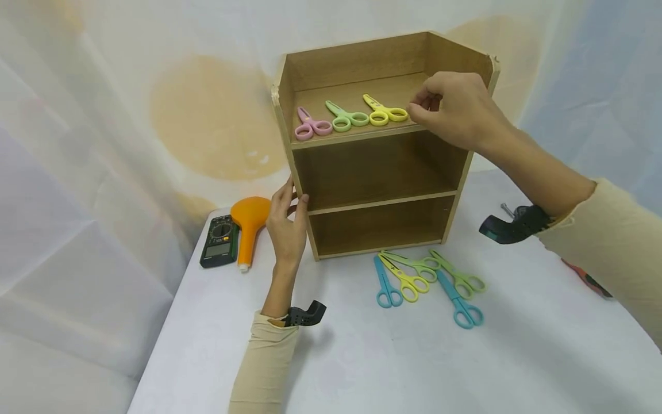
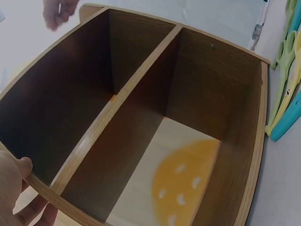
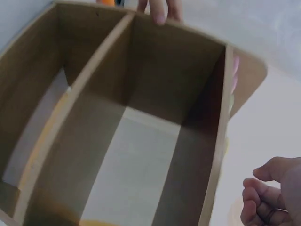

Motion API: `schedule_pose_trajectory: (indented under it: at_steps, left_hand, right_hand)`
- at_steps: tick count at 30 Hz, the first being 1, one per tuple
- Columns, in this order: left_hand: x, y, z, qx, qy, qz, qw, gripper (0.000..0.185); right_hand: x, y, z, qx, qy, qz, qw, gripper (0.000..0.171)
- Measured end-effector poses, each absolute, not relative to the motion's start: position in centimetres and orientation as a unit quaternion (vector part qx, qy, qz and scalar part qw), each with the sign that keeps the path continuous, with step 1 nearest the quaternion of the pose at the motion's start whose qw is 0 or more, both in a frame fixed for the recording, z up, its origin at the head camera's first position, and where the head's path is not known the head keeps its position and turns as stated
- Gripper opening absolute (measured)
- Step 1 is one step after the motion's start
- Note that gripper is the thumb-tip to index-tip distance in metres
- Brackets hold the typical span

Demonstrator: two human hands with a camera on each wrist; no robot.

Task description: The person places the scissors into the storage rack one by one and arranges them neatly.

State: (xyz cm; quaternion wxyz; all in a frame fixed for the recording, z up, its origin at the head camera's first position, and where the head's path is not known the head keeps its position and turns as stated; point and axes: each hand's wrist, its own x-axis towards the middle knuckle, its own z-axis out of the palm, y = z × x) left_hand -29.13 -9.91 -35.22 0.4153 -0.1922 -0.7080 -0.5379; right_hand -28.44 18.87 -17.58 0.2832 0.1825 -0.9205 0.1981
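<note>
Nearest the viewer, five scissors lie loose on the white table [image 1: 517, 368] in front of the shelf unit: a blue pair [image 1: 387, 286], a yellow pair [image 1: 404, 280], a green pair [image 1: 414, 265], a second green pair [image 1: 460, 275] and a larger blue pair [image 1: 460, 303]. They overlap one another at the blades and handles. No hand touches them.

Further back, the left hand [image 1: 286, 221] rests on the left front edge of the wooden shelf unit [image 1: 380, 172], fingers straight along the panel and thumb at the front edge. Its grip is released; it appears to steady the unit and clasps nothing. Beside it on the table lie an orange balloon [image 1: 250, 224] and a black multimeter [image 1: 219, 241], which touch.

On the top shelf, three scissors lie in a row, handles outward: a pink pair [image 1: 310, 125], a light green pair [image 1: 347, 117] and a yellow top-shelf pair [image 1: 383, 111]. The right hand [image 1: 455, 109] is at the right end of this row. Its fingers are curled and its fingertips are just beside the yellow handle loops; the right wrist view shows nothing held.

Judgement: the step in hand is placement of scissors on the top shelf, with three set and five remaining. The next move calls for a reach down to the table group and a clean pickup of one pair from the overlapping pile.
</note>
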Motion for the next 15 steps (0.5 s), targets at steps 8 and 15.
schedule_pose_trajectory:
  at_steps: [8, 15]
  left_hand:
    - [-29.0, -10.5, -35.0, -0.179, -0.712, -0.537, 0.416, 0.044]
    - [-28.6, -10.9, -35.1, -0.174, -0.717, -0.535, 0.411, 0.045]
  right_hand:
    - [-25.0, 18.5, -19.5, 0.272, -0.883, 0.215, 0.316, 0.006]
    - [-23.1, 18.7, -22.4, 0.31, -0.874, 0.221, 0.302, 0.007]
